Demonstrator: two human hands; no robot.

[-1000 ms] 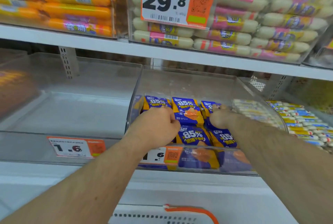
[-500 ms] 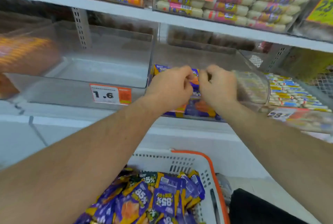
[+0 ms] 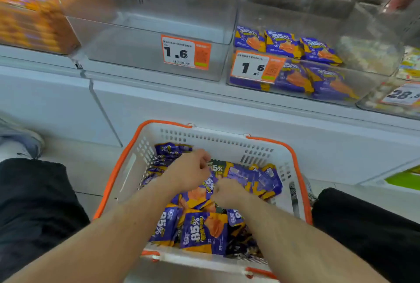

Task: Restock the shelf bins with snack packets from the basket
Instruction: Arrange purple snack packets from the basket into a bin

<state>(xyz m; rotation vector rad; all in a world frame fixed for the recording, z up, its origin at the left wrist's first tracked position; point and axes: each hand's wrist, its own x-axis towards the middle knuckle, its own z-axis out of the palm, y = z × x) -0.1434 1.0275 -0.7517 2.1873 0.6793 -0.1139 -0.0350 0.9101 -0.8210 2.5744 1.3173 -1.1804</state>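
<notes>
Reaching into white basket [image 3: 145, 169] with orange rim, set on floor between two dark-trousered knees; loose heap of purple-and-orange snack packets [image 3: 204, 230] filling basket from near edge to far wall

Left hand [image 3: 186, 175] over middle of heap, fingers curled down onto packets near far wall; pinch likely, though exact packet gripped cannot be told

Right hand [image 3: 225, 194] just beside left, toward right side of basket, fingers curled and buried among packets; grip on a packet probable but hidden, so cannot tell

Beyond basket, white shelf plinth, then row of clear bins along front edge of shelf, each with orange price tag

Right clear bin [image 3: 368, 91] partly stocked: same purple packets in a few rows behind front wall, much room left above and behind

Middle clear bin [image 3: 218, 71] showing no packets

Orange goods, blurred, in bin at far left corner of shelf

Judged progress: early; small share of packets shelved, most of stock in basket, next handful being gathered for transfer to right bin
</notes>
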